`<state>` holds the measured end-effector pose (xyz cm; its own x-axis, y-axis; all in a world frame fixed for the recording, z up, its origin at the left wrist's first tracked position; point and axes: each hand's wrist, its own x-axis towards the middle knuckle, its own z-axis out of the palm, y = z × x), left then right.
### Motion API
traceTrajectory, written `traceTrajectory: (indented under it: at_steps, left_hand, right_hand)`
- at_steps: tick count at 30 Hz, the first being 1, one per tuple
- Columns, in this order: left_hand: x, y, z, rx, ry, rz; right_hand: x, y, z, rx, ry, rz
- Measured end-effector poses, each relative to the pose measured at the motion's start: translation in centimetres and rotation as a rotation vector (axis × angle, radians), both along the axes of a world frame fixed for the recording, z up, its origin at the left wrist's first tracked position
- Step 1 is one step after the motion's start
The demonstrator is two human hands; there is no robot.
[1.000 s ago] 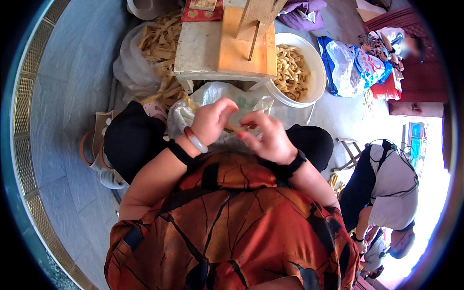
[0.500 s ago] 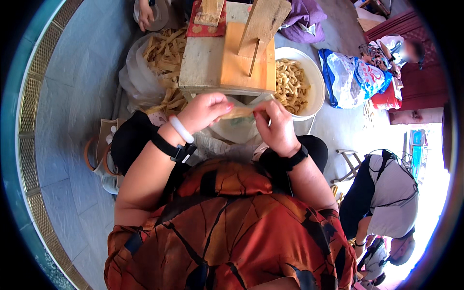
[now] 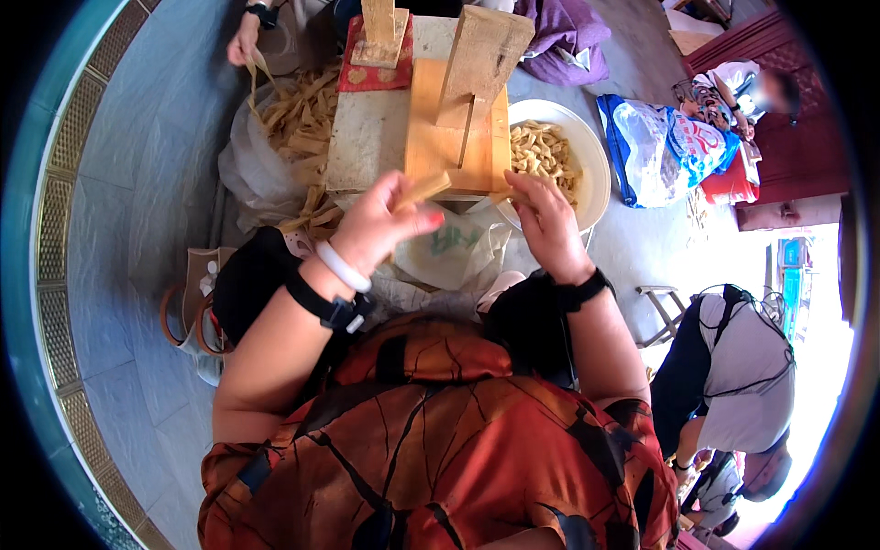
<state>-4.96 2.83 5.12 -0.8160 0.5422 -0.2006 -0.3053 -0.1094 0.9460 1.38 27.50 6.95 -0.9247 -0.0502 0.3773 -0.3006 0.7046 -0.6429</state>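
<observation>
My left hand (image 3: 380, 220) is closed on a folded tan strip (image 3: 427, 190) that sticks out past its fingers. Apart from it, my right hand (image 3: 552, 226) pinches a small tan piece (image 3: 500, 196) at its fingertips, beside the near corner of the low table. Close to my right hand stands a white tub (image 3: 598, 174) of short, knotted-looking tan pieces (image 3: 541, 151). Beyond my left hand, a translucent plastic bag (image 3: 240, 165) spills long flat tan strips (image 3: 307, 115).
On the low table (image 3: 362, 151) sits an orange-brown board (image 3: 426, 124) with an upright wooden block (image 3: 484, 60). Another person's hand (image 3: 243, 41) lifts a strip at the far left. A purple cloth bundle (image 3: 568, 41), a blue-and-white bag (image 3: 665, 147) and a folding stool (image 3: 662, 312) lie rightward.
My hands have drawn apart; the strip stretched between them is now in separate pieces, one in each hand. The other person's hand has moved left and raised a strip from the bag.
</observation>
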Motion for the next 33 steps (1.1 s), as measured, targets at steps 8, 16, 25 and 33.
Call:
traceTrajectory:
  at_steps: [8,16,25,33]
  left_hand:
    - [5.1,2.0,1.4,-0.323,1.006,-0.171]
    - [8.7,2.2,-0.1,-0.629,0.912,-0.454]
    - [9.7,1.9,3.4,0.107,0.600,-0.576]
    - [8.8,0.9,0.6,-0.387,1.043,-0.347]
  right_hand:
    - [6.3,-4.3,-0.5,0.173,0.068,0.184]
    - [9.5,-5.0,-0.7,0.372,-0.089,0.122]
    - [11.1,-3.5,2.2,-0.949,-0.631,0.469]
    - [11.2,-2.8,0.1,-0.492,-0.471,0.270]
